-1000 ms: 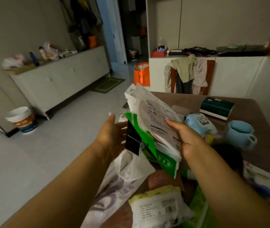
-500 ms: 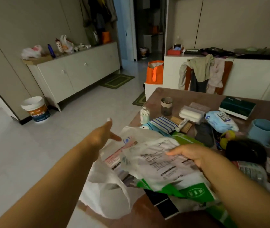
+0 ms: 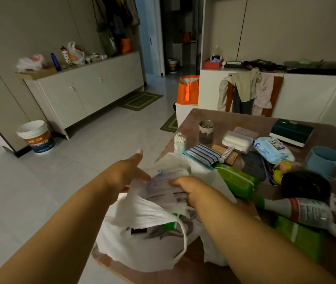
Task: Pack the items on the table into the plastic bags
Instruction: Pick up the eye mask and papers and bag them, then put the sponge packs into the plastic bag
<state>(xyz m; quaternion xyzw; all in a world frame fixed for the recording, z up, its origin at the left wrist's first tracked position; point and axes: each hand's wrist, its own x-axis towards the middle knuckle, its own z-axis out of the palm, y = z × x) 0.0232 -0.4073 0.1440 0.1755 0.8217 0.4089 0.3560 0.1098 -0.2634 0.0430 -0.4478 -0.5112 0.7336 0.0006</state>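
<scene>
R hand fingers clamp printed packet at white bag mouth; L hand thumb up, fingers prob. gripping bag rim.

The right hand's fingers are buried behind the printed packet, whose text is smeared by blur, and the packet's lower part disappears into the white plastic bag. The green pack and the plastic bottle are partly covered, and the label print is too small to read.
</scene>
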